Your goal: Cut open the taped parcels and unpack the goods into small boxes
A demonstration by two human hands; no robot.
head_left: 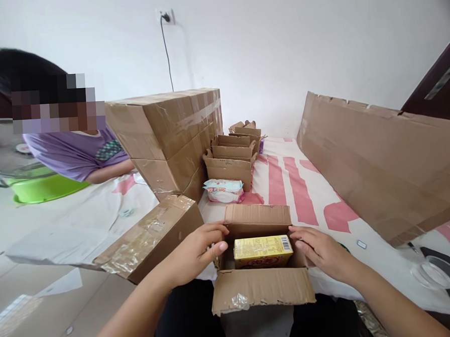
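Note:
An open cardboard box (263, 286) stands at the near edge of the cloth-covered table, its front flap folded toward me and its back flap up. Inside it lies a yellow printed carton (260, 248) with a barcode on one end. My left hand (202, 247) grips the box's left wall, fingers bent over the top edge. On the opposite side my right hand (319, 246) holds the right wall, fingertips hooked over its rim. Neither hand touches the yellow carton. Beyond the box sits a pack of wipes (224, 191).
A wall of taped cartons (182, 140) rises at left, with a long taped box (156, 237) before it. Open cardboard boxes (228, 171) line up behind the wipes. A cardboard panel (383, 165) leans at right, near a tape roll (434, 275). Another person (73, 151) sits left.

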